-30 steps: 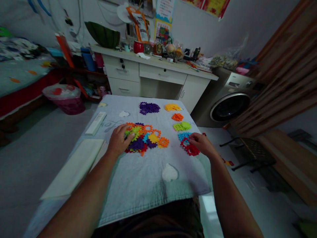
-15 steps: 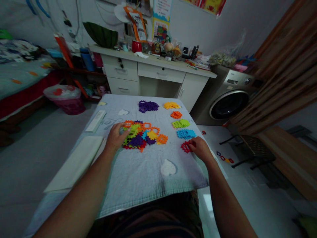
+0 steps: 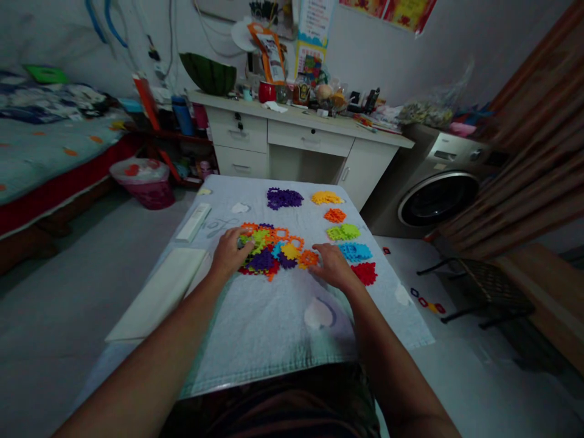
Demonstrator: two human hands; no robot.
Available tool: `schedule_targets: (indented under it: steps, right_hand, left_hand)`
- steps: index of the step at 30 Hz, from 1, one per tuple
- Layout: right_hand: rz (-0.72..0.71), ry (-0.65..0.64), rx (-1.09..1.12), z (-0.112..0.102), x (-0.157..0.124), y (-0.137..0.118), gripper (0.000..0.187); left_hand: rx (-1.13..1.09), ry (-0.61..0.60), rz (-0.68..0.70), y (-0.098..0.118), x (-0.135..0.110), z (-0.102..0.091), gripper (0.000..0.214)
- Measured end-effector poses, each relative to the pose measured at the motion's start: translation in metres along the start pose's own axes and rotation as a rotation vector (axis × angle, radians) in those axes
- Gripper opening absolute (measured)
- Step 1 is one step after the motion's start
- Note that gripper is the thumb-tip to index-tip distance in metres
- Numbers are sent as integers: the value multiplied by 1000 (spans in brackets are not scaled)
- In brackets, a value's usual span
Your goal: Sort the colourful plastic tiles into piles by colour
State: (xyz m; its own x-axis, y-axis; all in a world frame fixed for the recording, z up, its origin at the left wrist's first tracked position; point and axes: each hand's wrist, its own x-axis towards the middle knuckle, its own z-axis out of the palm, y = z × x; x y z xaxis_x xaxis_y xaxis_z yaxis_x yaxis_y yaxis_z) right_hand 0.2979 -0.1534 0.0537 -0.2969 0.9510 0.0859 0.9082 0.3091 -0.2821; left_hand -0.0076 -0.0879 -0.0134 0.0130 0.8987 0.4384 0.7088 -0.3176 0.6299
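Observation:
A mixed heap of toothed plastic building pieces (image 3: 263, 260) in several colours lies mid-table. My left hand (image 3: 230, 254) rests at the heap's left edge, thumb and fingers apart beside green pieces (image 3: 261, 240); its other fingertips are partly hidden. At the heap's right end my right hand (image 3: 335, 266) reaches in with fingers spread, its tips beside an orange piece (image 3: 308, 259). Sorted piles line the table's right side: red (image 3: 365, 274), blue (image 3: 354, 252), light green (image 3: 344, 232), orange (image 3: 335, 215) and yellow (image 3: 326, 198). A purple pile (image 3: 285, 198) sits at the back.
A cloth-covered table (image 3: 278, 328) carries a white box (image 3: 193, 223) and a folded pale cloth (image 3: 157, 298) on its left. Behind stand a cluttered desk (image 3: 310, 126) and a washing machine (image 3: 438, 182). A stool (image 3: 488, 286) and loose pieces (image 3: 426, 302) are on the floor at right.
My right hand has left the red pile and moved left to the orange piece at the heap. The left hand stays at the heap. The view has shifted slightly.

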Motion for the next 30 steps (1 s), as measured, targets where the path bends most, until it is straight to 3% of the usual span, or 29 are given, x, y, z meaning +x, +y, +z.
schedule_targets:
  steps: [5,15,20,25,30]
  right_hand:
    - [29,-57,-15,9,5,3,40]
    - [65,35,141,10,1,10,35]
    - [62,87,128,-1,6,27,35]
    - [104,149,-22,-26,39,62,33]
    - [277,112,-156,-37,89,92,29]
  left_hand:
    - [14,1,9,2,-1,0,32]
    - [9,16,18,1,0,-1,33]
    - [0,25,13,-2,0,1,34]
    - [-5,15,15,-2,1,0,34]
    - [-6,27,13,-1,0,0,35]
